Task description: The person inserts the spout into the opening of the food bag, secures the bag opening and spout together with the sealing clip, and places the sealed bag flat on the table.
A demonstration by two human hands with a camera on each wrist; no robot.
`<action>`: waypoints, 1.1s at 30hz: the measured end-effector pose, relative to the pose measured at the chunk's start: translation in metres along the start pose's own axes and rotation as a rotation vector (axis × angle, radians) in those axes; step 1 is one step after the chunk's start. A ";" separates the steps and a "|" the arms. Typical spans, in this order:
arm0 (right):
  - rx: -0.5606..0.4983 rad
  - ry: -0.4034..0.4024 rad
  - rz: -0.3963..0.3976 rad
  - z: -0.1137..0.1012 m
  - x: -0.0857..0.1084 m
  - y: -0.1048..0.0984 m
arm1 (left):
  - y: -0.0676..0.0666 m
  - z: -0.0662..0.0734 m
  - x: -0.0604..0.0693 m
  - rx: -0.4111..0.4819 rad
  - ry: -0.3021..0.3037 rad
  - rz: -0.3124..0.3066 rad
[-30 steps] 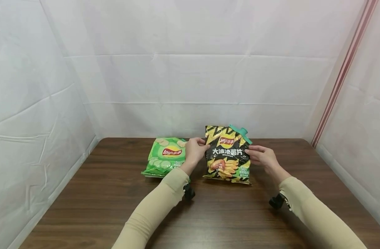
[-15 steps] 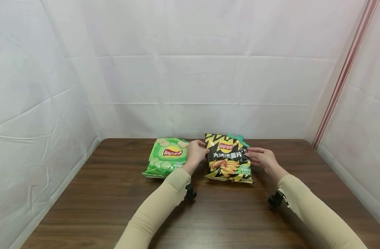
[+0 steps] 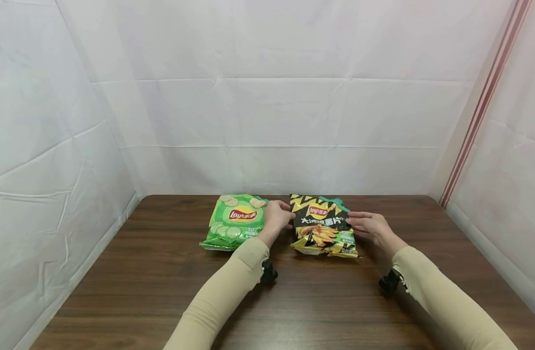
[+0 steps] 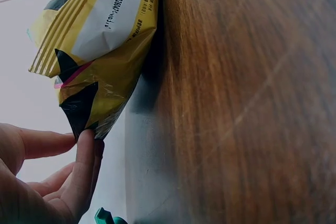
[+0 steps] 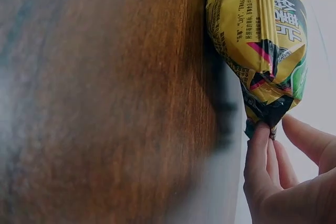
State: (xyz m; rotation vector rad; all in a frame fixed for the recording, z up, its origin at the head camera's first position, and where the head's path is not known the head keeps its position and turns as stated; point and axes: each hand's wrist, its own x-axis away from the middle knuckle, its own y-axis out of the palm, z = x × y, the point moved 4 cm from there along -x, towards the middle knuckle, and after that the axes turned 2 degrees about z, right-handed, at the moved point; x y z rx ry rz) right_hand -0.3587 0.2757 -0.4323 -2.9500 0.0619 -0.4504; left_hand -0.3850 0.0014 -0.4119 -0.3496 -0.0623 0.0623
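A black-and-yellow chip bag [image 3: 322, 228] lies face up at the back of the table, its lower edge toward me. On its top right corner sits a green bag clip [image 3: 335, 201]. My left hand [image 3: 276, 219] pinches the bag's left edge between thumb and fingers, as the left wrist view shows with the bag's yellow side [image 4: 113, 45]. At the opposite edge, my right hand [image 3: 373, 228] pinches the crumpled side of the bag [image 5: 262, 51]. Just left of my left hand lies a green chip bag [image 3: 232, 223], partly covered by that hand.
The dark wooden table [image 3: 329, 301] ends at the back against a white sheet [image 3: 285, 112]. More white sheeting hangs at the left and right. In the left wrist view, a small green piece [image 4: 107, 216] shows at the bottom edge.
The black-and-yellow chip bag has tipped back from a raised tilt to lying down, its clipped top dropping away from me. Both hands kept their hold and sank slightly. The green bag stayed put.
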 end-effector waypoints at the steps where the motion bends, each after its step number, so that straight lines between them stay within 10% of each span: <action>1: 0.003 0.000 -0.003 0.000 0.000 0.000 | 0.000 0.000 0.000 0.003 -0.001 -0.001; 21: -0.056 0.024 -0.066 -0.003 0.001 -0.002 | -0.011 0.003 0.003 0.109 -0.011 -0.005; 33: 0.576 -0.243 0.026 -0.030 0.020 -0.049 | -0.089 0.030 0.022 -0.123 0.199 0.059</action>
